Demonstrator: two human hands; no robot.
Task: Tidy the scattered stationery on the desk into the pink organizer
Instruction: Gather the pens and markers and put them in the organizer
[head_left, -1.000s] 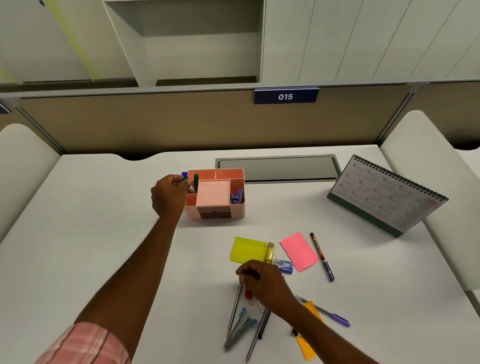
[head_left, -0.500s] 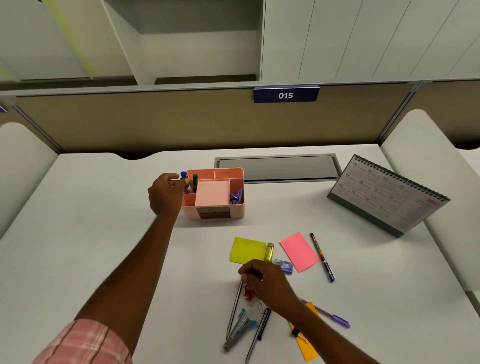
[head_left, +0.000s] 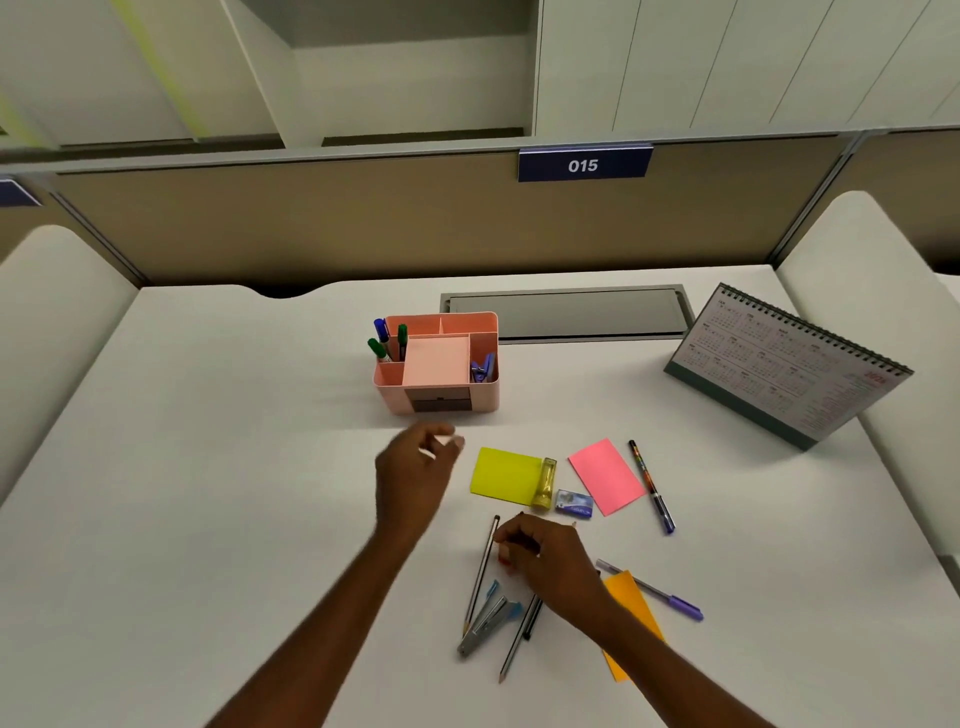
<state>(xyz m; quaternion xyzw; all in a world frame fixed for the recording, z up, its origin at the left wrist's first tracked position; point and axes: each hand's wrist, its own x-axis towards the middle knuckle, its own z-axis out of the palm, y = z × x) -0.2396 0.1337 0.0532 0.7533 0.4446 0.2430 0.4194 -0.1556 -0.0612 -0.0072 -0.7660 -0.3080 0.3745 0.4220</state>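
Note:
The pink organizer (head_left: 484, 399) stands at mid-desk with a blue and two green markers (head_left: 383, 339) in its left back compartment and a blue clip (head_left: 483, 367) on its right. My left hand (head_left: 415, 470) hovers blurred in front of it, fingers loosely curled, holding nothing. My right hand (head_left: 550, 564) is lower down, fingertips pinching a small red clip (head_left: 504, 559) beside a pencil (head_left: 483, 569). Around it lie a yellow note (head_left: 503, 474), yellow tube (head_left: 544, 482), small blue box (head_left: 574, 503), pink note (head_left: 605, 475), patterned pen (head_left: 652, 486), purple pen (head_left: 672, 601), orange note (head_left: 631, 610) and grey stapler (head_left: 485, 626).
A desk calendar (head_left: 789, 364) stands at the right. A grey cable hatch (head_left: 566, 314) is set into the desk behind the organizer. A beige partition with a "015" plate (head_left: 583, 165) closes the back. White side panels flank the desk.
My left hand has left the organizer's marker compartment and drawn back toward me, over the desk near the yellow note. My right hand has stayed over the small items.

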